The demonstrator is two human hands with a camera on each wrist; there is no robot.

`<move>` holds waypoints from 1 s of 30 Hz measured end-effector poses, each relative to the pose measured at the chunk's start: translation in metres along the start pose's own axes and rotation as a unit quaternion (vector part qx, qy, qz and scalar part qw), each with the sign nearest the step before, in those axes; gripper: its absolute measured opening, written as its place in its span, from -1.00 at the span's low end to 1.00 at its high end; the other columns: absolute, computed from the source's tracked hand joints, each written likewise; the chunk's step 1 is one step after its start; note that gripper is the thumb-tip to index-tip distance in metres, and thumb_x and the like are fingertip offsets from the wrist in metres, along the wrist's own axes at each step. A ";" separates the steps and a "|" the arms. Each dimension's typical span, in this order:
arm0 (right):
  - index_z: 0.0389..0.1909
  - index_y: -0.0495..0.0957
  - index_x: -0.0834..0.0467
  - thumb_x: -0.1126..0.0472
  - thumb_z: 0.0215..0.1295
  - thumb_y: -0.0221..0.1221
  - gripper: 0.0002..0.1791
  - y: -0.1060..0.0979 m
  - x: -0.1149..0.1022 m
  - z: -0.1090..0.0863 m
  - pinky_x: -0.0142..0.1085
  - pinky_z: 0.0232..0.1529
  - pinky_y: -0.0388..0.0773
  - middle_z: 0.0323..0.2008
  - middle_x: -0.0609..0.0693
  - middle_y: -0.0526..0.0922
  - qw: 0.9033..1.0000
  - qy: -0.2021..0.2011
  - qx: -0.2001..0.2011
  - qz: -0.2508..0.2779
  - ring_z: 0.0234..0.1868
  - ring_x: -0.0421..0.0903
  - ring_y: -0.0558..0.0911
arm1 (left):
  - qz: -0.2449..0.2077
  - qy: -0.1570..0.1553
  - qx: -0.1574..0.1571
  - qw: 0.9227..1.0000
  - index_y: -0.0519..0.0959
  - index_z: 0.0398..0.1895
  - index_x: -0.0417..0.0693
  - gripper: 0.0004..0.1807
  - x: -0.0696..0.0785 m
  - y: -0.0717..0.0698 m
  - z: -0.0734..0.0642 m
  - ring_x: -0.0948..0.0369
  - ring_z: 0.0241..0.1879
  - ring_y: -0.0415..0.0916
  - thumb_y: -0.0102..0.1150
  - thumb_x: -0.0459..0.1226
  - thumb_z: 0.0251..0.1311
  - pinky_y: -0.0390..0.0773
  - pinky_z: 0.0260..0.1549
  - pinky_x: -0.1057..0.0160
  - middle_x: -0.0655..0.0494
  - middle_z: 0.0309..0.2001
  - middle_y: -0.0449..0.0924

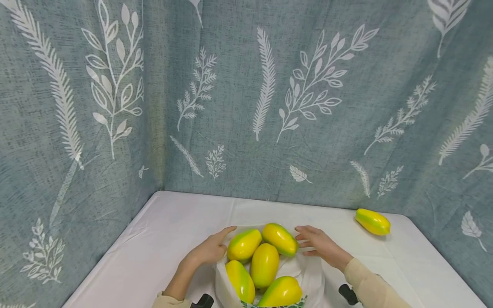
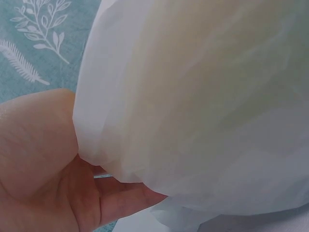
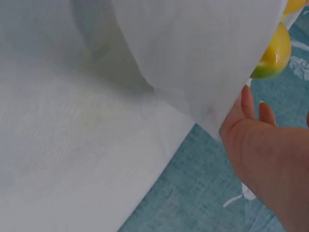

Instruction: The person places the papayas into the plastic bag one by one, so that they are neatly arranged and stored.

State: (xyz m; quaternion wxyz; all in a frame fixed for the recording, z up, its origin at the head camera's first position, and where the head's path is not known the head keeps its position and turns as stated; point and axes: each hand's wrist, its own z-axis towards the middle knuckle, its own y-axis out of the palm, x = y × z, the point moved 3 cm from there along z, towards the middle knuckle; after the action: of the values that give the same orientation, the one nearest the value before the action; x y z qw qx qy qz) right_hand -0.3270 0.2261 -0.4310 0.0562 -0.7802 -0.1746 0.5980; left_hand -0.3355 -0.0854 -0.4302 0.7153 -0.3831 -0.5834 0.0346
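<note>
Several yellow-green papayas [image 1: 265, 265] lie in an open white bag [image 1: 313, 278] at the front middle in the head view. My left hand [image 1: 209, 248] is at the bag's left rim, its index finger stretched along the far side and the thumb near a papaya. In the left wrist view, the bag [image 2: 203, 111] hides the fingertips of that hand [image 2: 43, 159]. On the other side, my right hand [image 1: 317, 244] has its fingers spread at the right rim, close to the far right papaya [image 1: 280, 239]. The right wrist view shows this hand [image 3: 265, 145] against the bag [image 3: 203, 58].
One more papaya [image 1: 372, 222] lies alone toward the back right corner of the white-covered table [image 1: 185, 214]. Blue-green curtains [image 1: 239, 107] with white leaf prints hang behind and at both sides. Green print shows on the bag's near edge.
</note>
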 end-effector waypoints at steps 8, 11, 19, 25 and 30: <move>0.36 0.14 0.36 -0.16 0.40 -0.05 -0.23 -0.018 -0.001 -0.010 -0.06 0.02 0.52 0.19 0.34 0.36 0.999 -0.036 0.001 0.037 0.13 0.20 0.45 | 0.009 0.002 0.000 1.000 0.21 0.38 -0.29 -0.37 0.001 0.000 -0.001 -0.23 0.32 0.09 -0.23 -0.57 0.16 0.08 0.23 -0.24 -0.33 0.31 0.23; 0.37 0.14 0.34 -0.19 0.38 -0.05 -0.21 -0.026 0.002 -0.010 -0.07 0.03 0.51 0.20 0.33 0.35 0.997 -0.034 0.019 0.063 0.14 0.18 0.44 | 0.011 0.005 0.001 1.000 0.19 0.38 -0.30 -0.37 0.001 0.000 -0.001 -0.22 0.33 0.08 -0.22 -0.57 0.15 0.08 0.24 -0.23 -0.34 0.32 0.22; 0.40 0.09 0.30 -0.27 0.35 -0.07 -0.15 -0.050 0.008 -0.016 -0.06 0.06 0.49 0.28 0.35 0.24 0.989 -0.022 0.058 0.133 0.24 0.24 0.33 | 0.010 0.003 0.003 1.000 0.18 0.38 -0.31 -0.37 0.002 0.000 0.000 -0.22 0.33 0.08 -0.21 -0.56 0.15 0.08 0.24 -0.24 -0.34 0.32 0.21; 0.43 -0.02 0.29 -0.24 0.41 -0.15 -0.16 -0.064 0.014 -0.022 -0.04 0.09 0.46 0.35 0.37 0.10 0.982 -0.016 0.060 0.180 0.28 0.27 0.24 | 0.004 -0.001 0.002 1.000 0.18 0.39 -0.31 -0.36 0.002 0.000 0.000 -0.22 0.34 0.07 -0.21 -0.57 0.15 0.06 0.24 -0.24 -0.34 0.33 0.20; 0.45 -0.09 0.29 -0.28 0.36 -0.10 -0.09 -0.076 0.023 -0.026 -0.02 0.11 0.45 0.35 0.35 0.08 0.976 -0.006 0.065 0.209 0.28 0.25 0.24 | 0.002 -0.003 0.000 1.000 0.17 0.39 -0.30 -0.37 0.001 0.000 0.001 -0.22 0.34 0.05 -0.20 -0.57 0.17 0.04 0.25 -0.24 -0.32 0.33 0.19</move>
State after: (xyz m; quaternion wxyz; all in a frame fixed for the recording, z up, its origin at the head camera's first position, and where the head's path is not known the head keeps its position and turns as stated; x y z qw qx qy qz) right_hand -0.3126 0.3080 -0.4224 -0.0204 -0.7907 0.0310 0.6111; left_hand -0.3355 -0.0844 -0.4297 0.7136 -0.3844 -0.5845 0.0367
